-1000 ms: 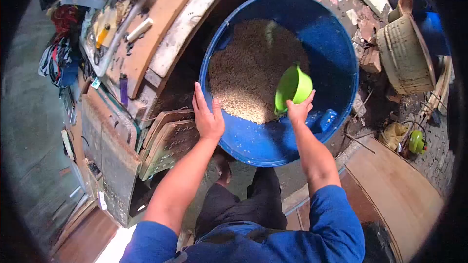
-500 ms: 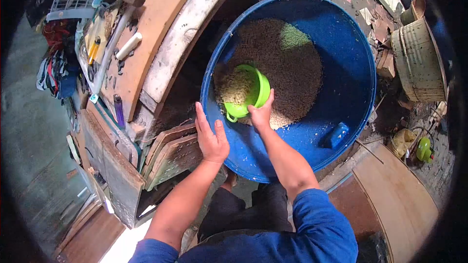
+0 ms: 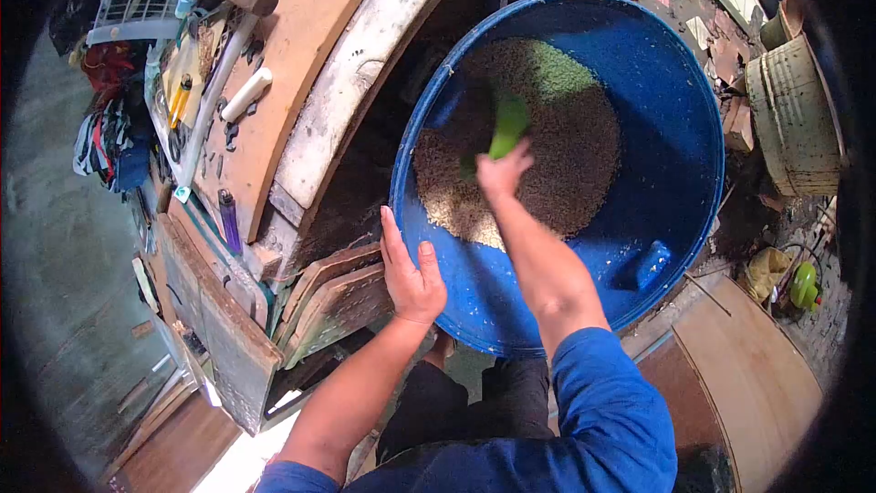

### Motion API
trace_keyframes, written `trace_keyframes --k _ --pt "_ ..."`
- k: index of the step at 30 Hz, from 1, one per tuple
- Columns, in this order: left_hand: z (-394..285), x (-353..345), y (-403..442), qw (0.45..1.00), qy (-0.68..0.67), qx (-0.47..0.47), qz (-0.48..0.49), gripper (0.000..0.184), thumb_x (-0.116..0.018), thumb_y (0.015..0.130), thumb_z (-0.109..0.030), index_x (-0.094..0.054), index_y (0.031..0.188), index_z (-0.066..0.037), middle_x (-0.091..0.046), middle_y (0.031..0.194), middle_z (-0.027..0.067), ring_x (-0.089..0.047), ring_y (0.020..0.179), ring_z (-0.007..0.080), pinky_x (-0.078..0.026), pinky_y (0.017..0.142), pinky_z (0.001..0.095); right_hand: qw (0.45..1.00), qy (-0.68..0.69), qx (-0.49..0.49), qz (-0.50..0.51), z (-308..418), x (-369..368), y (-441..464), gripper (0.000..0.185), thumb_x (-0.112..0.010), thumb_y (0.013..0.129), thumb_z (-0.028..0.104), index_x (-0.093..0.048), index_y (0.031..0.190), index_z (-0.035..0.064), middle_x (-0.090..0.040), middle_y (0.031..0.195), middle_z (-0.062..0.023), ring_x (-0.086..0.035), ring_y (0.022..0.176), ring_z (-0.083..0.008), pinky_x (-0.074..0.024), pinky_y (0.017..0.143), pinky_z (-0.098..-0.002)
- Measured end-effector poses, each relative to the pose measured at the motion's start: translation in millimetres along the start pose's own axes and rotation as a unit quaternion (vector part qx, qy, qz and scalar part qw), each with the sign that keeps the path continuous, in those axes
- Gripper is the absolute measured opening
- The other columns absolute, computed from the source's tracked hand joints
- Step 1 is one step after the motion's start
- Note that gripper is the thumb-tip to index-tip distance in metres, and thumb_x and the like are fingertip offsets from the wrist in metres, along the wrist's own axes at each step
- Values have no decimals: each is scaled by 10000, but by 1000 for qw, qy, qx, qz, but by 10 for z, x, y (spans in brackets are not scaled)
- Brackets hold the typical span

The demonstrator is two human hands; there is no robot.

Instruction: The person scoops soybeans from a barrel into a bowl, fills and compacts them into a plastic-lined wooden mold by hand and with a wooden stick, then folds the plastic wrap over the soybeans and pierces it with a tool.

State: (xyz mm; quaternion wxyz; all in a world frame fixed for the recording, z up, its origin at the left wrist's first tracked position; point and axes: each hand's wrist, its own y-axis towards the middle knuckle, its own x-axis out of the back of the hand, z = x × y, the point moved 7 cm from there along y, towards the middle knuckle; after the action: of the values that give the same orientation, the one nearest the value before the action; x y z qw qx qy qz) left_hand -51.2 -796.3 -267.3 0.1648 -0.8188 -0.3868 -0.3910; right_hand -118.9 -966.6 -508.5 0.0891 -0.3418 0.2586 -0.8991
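A large round blue tub (image 3: 666,137) holds a bed of loose grain (image 3: 570,160), brown in shade and pale where light falls. My right hand (image 3: 503,170) grips a green bowl (image 3: 509,125), blurred by motion and tilted over the grain; its contents cannot be made out. My left hand (image 3: 413,281) rests against the tub's near left rim, fingers extended and thumb apart, holding nothing. Low on the right inside wall of the tub is a small blue object (image 3: 652,264).
Left of the tub, a worn workbench (image 3: 297,64) carries a white stick (image 3: 246,94) and a purple lighter (image 3: 229,219). Boards (image 3: 333,297) lean below it. A dirty cream bucket (image 3: 792,114) stands at the right, with a brown panel (image 3: 748,356) lower down.
The green bowl, upright with grain at the tub's left half a second ago, has moved up and right and tipped. My left hand stays at the rim. The view has shifted slightly.
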Motion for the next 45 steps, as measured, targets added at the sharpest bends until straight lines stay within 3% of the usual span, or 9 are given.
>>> trace_keyframes --k 7,12,16,19,29,35,37,40,45 --pt "0 16 9 1000 10 -6 -1 659 -434 1019 -271 -181 1530 61 -303 1532 306 -381 1353 477 -299 1136 500 926 305 -44 219 -493 95 -82 921 -596 701 -20 -231 1545 39 -511 1389 -204 -559 1208 -325 -439 1044 -364" --pt "22 -9 -4 998 -31 35 29 678 -378 1047 -339 -148 1535 72 -225 1583 282 -245 1464 422 -187 1199 457 980 119 57 146 -663 688 -185 950 -550 687 -37 -199 1564 64 -484 1437 -208 -528 1263 -299 -407 1075 -355" --pt "15 -8 2 999 -33 23 24 676 -377 1046 -335 -148 1535 72 -225 1584 280 -245 1465 420 -185 1200 454 998 -15 28 56 -956 924 -185 1005 -618 694 19 -159 1581 139 -462 1299 -301 -462 1212 -451 -362 1103 -461" --pt "-3 3 12 1000 -16 -5 -4 646 -416 1024 -269 -182 1535 50 -314 1531 293 -375 1360 480 -301 1138 493 999 -29 29 -12 -1108 902 -278 1070 -643 679 0 -115 1591 190 -397 1362 -285 -408 1261 -429 -327 1133 -439" --pt "-15 24 35 999 -45 -4 3 627 -348 1053 -307 -179 1539 51 -262 1577 260 -281 1451 411 -214 1191 450 983 -25 118 136 -657 433 -770 1049 -655 658 13 -195 1585 179 -512 1315 -235 -471 1236 -402 -366 1114 -419" --pt "-33 54 30 999 -47 -16 -17 633 -349 1044 -340 -198 1543 18 -311 1546 271 -345 1397 446 -262 1167 464 922 193 -6 336 -829 858 -593 957 -551 670 -36 -276 1565 165 -565 1325 -156 -533 1231 -315 -425 1056 -359" --pt "-40 43 33 999 -46 9 -3 648 -353 1039 -368 -194 1550 -3 -326 1533 275 -359 1381 452 -270 1161 469 838 307 -227 389 -601 1415 -861 899 -503 668 -51 -331 1529 140 -550 1359 -121 -521 1247 -293 -415 1054 -352" --pt "-41 27 45 999 -37 -1 -13 673 -399 1028 -379 -184 1556 -20 -304 1539 279 -337 1394 447 -268 1164 467 890 308 -139 305 -680 1640 -1004 863 -485 662 -42 -368 1499 134 -532 1364 -112 -494 1265 -263 -398 1063 -323" --pt "57 131 -3 993 31 72 87 830 -566 957 -402 -121 1583 -87 -171 1583 296 -223 1455 451 -264 1171 481 914 288 -133 254 -137 2249 -1606 928 -499 718 11 -201 1524 363 -451 1421 -90 -536 1186 -356 -539 736 -596"
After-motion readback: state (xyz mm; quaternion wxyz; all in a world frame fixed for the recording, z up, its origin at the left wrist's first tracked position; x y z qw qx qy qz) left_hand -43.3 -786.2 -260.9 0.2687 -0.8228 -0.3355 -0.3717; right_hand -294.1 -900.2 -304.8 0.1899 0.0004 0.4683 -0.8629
